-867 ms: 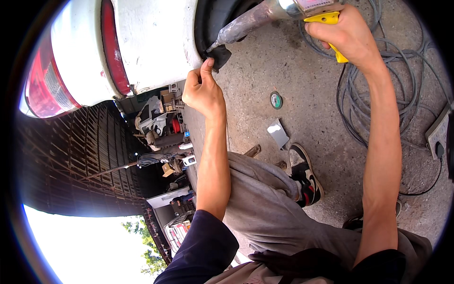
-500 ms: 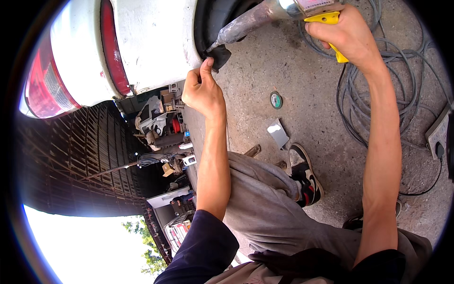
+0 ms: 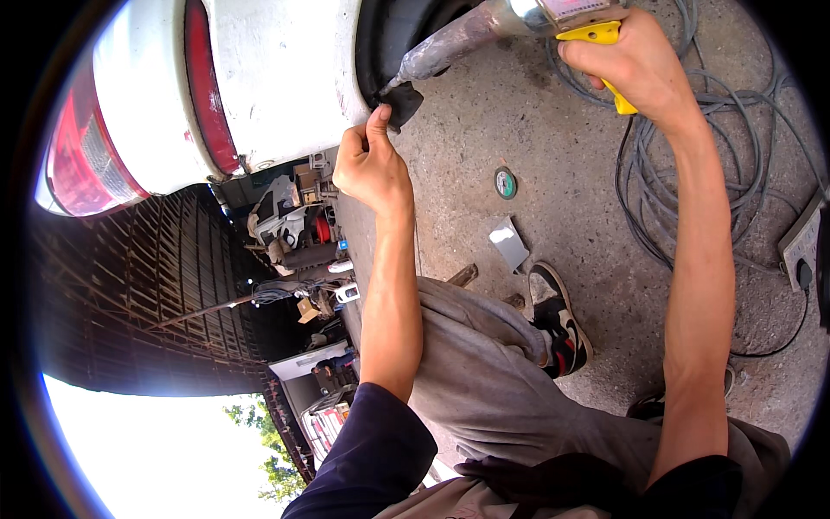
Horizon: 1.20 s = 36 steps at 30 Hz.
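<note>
My right hand (image 3: 635, 69) grips the yellow handle of a hot-air gun (image 3: 458, 39) with a long scorched metal barrel. Its thin nozzle points down to the left and meets a black flap (image 3: 405, 104) at the wheel-arch edge of a white car bumper (image 3: 281, 78). Close to that tip, my left hand (image 3: 373, 169) is closed, thumb raised, pinching at the flap beside the bumper's corner. The fingertips of the left hand are partly hidden behind its thumb and knuckles. Inside the arch, a black liner (image 3: 373, 52) shows.
Coiled grey cable (image 3: 743, 190) lies on the concrete at right, near a power strip (image 3: 802, 246). A small green-centred disc (image 3: 505, 182) and a grey rectangular sheet (image 3: 508, 245) rest on the ground by my shoe (image 3: 558, 320). Car parts and boxes clutter the background at left.
</note>
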### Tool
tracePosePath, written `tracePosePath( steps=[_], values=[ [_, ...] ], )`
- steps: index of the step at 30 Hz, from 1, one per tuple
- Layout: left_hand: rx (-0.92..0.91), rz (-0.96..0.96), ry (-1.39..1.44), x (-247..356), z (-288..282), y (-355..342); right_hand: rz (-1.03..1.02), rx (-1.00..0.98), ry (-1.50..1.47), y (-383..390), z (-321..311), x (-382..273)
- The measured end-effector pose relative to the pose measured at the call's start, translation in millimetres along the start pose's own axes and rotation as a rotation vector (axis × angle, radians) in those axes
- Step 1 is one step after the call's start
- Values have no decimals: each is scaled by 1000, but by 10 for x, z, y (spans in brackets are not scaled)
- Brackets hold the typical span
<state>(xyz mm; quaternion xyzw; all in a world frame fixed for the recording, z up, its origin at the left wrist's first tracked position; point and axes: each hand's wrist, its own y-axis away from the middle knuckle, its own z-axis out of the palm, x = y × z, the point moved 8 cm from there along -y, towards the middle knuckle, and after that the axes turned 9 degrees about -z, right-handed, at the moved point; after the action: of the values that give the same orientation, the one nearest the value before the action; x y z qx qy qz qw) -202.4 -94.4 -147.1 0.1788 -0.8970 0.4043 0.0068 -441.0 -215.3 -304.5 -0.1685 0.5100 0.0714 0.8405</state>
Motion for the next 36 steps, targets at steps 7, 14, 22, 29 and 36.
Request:
tracePosePath(
  steps=[7,14,22,29,36],
  values=[
    [1,8,-4,13,8,6,7,9,5,2,4,-23],
    [14,22,-19,33,-2,3,-25,-5,-5,-11,12,-19],
    [29,43,-16,56,0,3,27,10,12,-2,-14,1],
    [34,38,-6,62,2,5,39,11,7,8,-19,-9],
    [39,31,-21,88,-4,13,-4,4,-8,-3,-29,11]
  ],
)
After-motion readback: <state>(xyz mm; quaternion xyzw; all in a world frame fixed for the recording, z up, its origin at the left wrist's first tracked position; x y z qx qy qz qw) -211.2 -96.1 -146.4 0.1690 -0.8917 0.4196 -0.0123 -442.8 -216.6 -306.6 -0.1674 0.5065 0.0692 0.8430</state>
